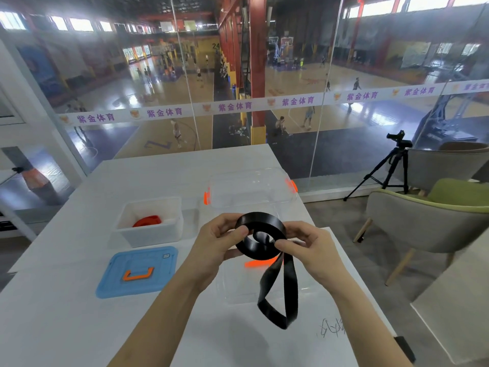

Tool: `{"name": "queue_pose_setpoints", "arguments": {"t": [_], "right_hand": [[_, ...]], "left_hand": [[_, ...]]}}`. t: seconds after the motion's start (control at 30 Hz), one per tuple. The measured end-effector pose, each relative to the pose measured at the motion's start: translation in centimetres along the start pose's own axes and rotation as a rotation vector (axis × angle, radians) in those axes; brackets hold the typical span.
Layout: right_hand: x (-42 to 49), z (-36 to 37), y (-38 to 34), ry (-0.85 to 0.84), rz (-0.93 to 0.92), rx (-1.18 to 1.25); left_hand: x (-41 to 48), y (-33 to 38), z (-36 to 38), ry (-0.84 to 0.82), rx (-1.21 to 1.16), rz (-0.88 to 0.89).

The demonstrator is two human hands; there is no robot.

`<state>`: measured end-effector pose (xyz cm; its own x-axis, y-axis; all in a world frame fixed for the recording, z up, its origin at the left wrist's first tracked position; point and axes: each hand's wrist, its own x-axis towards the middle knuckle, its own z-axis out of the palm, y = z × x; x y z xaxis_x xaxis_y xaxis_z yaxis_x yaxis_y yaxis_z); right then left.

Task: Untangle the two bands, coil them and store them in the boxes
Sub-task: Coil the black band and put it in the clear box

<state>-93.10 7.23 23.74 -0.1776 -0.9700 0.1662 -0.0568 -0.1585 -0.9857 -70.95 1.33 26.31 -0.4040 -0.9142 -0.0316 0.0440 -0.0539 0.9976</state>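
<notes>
Looking down from a head-worn camera, the view takes in two bare forearms reaching over a white table [66, 300] beside a glass wall. Both hands hold a black band [260, 239] in the air above the table, near the middle of the view. The upper part of the band is wound into a flat coil of a few turns. The left hand [214, 250] grips the coil's left side, thumb pressed on the top edge and fingers curled behind. The right hand [309, 247] pinches the coil's right side between thumb and forefinger. The rest of the band hangs from the coil as a long loose loop, its lowest bend close to the tabletop.

Under the hands lies a clear plastic box [238, 284] with an orange latch [260, 263]; its outline is faint. To the left, well apart from the hands, stands a white box [148, 235] with a red band [147, 221] coiled inside it. In front of that box a blue lid [137, 271] with an orange handle lies flat on the table. Farther back sits a clear lid or second clear box [251, 190] with orange clips; which it is cannot be told.

To the right stand a grey and green chair [423, 221] and a camera tripod [389, 170]. Beyond the glass is an indoor basketball court.
</notes>
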Motion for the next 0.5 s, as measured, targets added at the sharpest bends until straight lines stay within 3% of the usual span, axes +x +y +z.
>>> {"name": "queue_pose_setpoints", "arguments": {"t": [0.17, 0.33, 0.5], "right_hand": [[-0.6, -0.5, -0.5, -0.069, 0.022, -0.152], [-0.6, 0.2, -0.7, -0.137, -0.072, -0.389], [-0.4, 0.0, -0.6, -0.154, -0.037, -0.321]], "left_hand": [[0.2, 0.1, -1.7, -0.056, 0.369, 0.086], [0.4, 0.2, -0.8, -0.130, 0.770, 0.111], [0.1, 0.1, -0.3, -0.070, 0.781, 0.186]]}}
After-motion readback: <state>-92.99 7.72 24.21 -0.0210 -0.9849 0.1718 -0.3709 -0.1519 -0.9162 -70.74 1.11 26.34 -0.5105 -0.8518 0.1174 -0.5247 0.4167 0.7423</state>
